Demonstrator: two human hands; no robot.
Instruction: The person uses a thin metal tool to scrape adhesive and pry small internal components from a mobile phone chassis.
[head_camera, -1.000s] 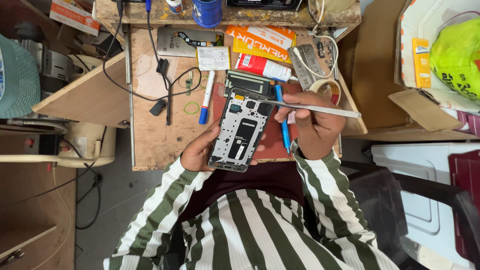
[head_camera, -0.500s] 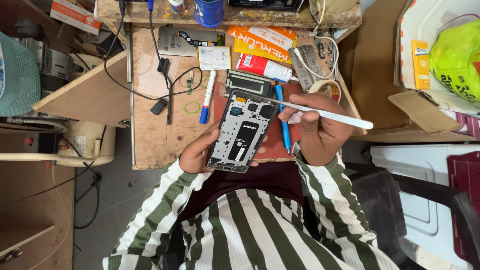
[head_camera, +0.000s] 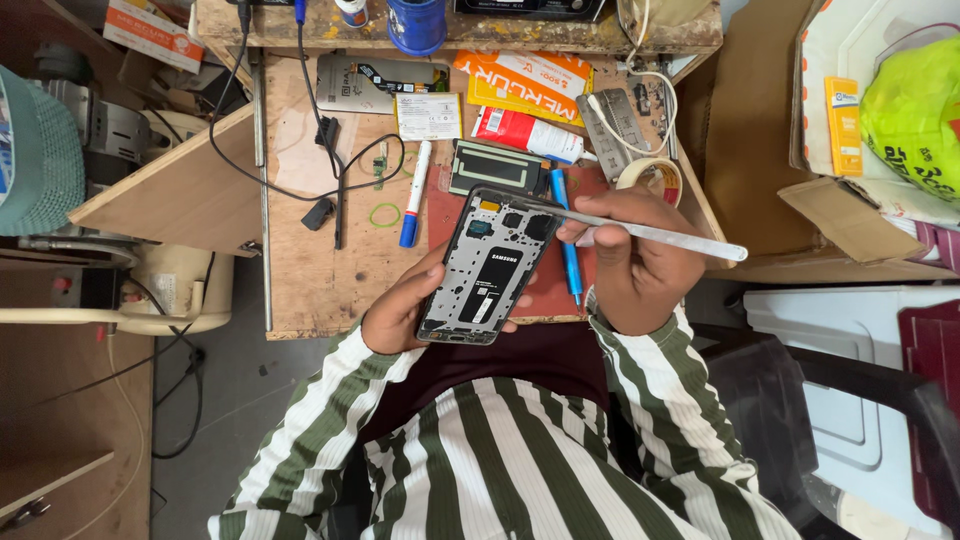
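My left hand cradles an opened phone frame with its bare inner side up, showing a black battery and metal plates. My right hand grips a thin metal pry tool like a pen. The tool's tip rests at the phone's upper right edge, by the top corner. Both hands hover over a red work mat at the near edge of a small wooden bench. My striped sleeves fill the bottom of the view.
On the bench lie a blue screwdriver, a blue-capped marker, a red-and-white tube, a tape roll, a dark display panel, orange packets, black cables and a green rubber band. A black chair stands at right.
The phone frame and my left hand have shifted slightly. The pry tool has tilted, its tip moving from beside the phone onto the frame's upper right edge.
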